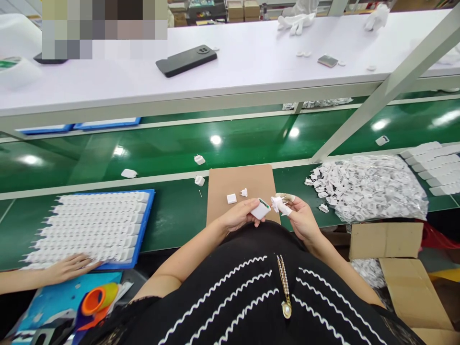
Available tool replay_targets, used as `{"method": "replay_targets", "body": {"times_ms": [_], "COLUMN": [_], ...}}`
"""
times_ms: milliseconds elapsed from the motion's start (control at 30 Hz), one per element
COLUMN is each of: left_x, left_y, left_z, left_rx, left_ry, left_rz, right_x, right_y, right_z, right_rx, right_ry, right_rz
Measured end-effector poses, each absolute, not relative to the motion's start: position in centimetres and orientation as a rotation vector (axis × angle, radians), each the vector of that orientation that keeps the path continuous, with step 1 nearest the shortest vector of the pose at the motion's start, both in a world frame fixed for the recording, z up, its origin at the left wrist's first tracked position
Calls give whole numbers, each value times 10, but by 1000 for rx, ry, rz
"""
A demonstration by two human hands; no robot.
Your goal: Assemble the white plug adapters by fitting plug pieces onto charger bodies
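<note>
Head view shows me both hands low in the middle of the frame, just in front of a brown cardboard sheet [241, 184] lying on the green table [172, 211]. My left hand [240, 215] has its grip closed around a white charger body [260, 209], open end turned toward the right. My right hand [301, 218], with taped fingertips [285, 210], pinches a small white plug insert [276, 203]; the two parts sit just beside each other, nearly touching, and I judge the insert is not yet seated in the body. So this unit looks mid-assembly: both parts picked up and lined up, the joining left to do. On the cardboard lie two more loose white pieces [237, 196], untouched. At right of the frame a large heap of small white parts [366, 187] remains, which suggests plenty of work is left, with stacked white rows [429, 167] at the far right edge. At lower left a blue tray [145, 225] is filled with rows of white chargers, and another person's hand [70, 267] rests on its near edge. A few stray chargers [199, 160] lie on the green belt beyond. On the white shelf [251, 62] at the top sit a black phone [187, 60] and white gloves [296, 21].
</note>
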State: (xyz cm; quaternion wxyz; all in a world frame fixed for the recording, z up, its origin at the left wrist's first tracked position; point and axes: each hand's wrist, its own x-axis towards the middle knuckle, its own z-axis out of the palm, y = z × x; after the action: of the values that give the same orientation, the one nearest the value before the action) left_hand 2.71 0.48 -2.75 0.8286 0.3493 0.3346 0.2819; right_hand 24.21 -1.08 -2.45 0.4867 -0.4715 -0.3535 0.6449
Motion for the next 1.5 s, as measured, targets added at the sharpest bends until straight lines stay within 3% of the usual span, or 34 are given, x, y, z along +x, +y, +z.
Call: {"method": "replay_targets", "body": {"times_ms": [167, 400, 600, 767, 1300, 1500], "left_x": [32, 34, 36, 38, 34, 31], "left_y": [1, 1, 2, -1, -11, -8], "left_z": [-24, -31, -28, -24, -22, -27], "left_rx": [800, 756, 666, 696, 1431, 1676], "left_ry": [816, 882, 888, 932, 1030, 953], "left_rz": [651, 676, 722, 722, 798, 784], "right_x": [244, 246, 239, 237, 232, 232], "right_y": [-15, -17, -23, -28, -35, -39], "right_z": [-20, -8, -12, -6, -5, -10], "right_rx": [-1151, -970, -1138, -1227, -1189, -1185], "right_ry": [-1004, -1124, -1204, -1300, -1428, -1360], "right_rz": [1445, 1559, 1292, 1283, 990, 1047]}}
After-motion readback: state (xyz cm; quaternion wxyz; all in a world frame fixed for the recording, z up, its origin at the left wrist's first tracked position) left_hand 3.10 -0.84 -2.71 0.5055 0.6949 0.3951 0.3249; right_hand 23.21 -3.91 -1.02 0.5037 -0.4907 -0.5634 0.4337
